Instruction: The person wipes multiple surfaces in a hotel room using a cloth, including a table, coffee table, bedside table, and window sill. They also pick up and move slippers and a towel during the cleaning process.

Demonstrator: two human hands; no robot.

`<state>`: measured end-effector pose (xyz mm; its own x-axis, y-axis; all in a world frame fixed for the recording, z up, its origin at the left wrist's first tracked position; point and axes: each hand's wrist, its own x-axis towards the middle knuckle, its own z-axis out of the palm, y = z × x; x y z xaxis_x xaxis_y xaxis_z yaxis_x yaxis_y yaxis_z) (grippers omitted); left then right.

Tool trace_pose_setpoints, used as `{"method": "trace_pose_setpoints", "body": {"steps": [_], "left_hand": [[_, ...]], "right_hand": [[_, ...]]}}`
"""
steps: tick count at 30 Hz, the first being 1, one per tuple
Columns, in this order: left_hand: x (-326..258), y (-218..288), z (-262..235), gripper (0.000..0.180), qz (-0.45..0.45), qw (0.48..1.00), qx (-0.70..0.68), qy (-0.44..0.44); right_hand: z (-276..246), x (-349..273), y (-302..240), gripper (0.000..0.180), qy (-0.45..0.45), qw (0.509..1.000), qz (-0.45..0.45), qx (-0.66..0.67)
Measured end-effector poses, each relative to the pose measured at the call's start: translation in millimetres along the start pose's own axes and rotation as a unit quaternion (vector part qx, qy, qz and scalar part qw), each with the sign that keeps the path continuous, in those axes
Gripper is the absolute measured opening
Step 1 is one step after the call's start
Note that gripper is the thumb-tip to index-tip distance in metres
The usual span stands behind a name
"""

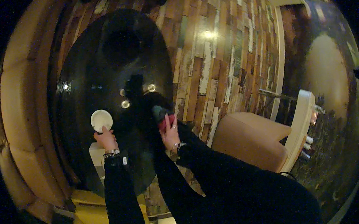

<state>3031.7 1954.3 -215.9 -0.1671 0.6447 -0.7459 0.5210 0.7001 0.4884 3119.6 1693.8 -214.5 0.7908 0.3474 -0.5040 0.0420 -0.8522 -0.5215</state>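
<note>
My left hand [106, 139] grips the near rim of a small round white dish [101, 119], which looks like an ashtray, over the left part of a dark oval table [84, 72]. Out at the table's right edge, my right hand [171, 136] has its fingers over a red and dark grey-green thing [166, 120]. It looks soft, perhaps a cloth, but its kind is unclear in the dim light. Part of it lies hidden under the fingers. Both forearms wear black sleeves.
A pale box [97, 154] stands by my left wrist. Bright spots, apparently lamp reflections, show on the tabletop. A tan sofa [20, 100] runs along the left, a yellow chair [89, 214] stands near, and a tan armchair [250, 140] is at right on the plank floor [209, 70].
</note>
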Motion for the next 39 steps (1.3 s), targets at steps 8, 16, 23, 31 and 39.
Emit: {"method": "trace_pose_setpoints", "body": {"steps": [8, 16, 23, 31, 39], "left_hand": [[-89, -8, -18, 0.056, 0.101, 0.991, 0.028, -0.084], [-219, -45, -76, 0.025, 0.162, 0.915, 0.069, -0.364], [-262, -43, -49, 0.027, 0.028, 0.921, 0.084, -0.38], [-383, 40, 136, 0.028, 0.078, 0.839, 0.192, -0.504], [-481, 90, 286, 0.031, 0.128, 0.796, 0.226, -0.547]], "right_hand": [[1, -109, 20, 0.073, -0.253, 0.963, 0.08, -0.034], [-98, -166, 20, 0.046, -0.211, 0.945, -0.099, 0.228], [-209, -147, 58, 0.057, -0.133, 0.936, -0.071, 0.319], [-398, -90, 157, 0.051, 0.104, 0.928, -0.015, 0.358], [-524, -54, 237, 0.063, 0.298, 0.901, 0.049, 0.313]]}}
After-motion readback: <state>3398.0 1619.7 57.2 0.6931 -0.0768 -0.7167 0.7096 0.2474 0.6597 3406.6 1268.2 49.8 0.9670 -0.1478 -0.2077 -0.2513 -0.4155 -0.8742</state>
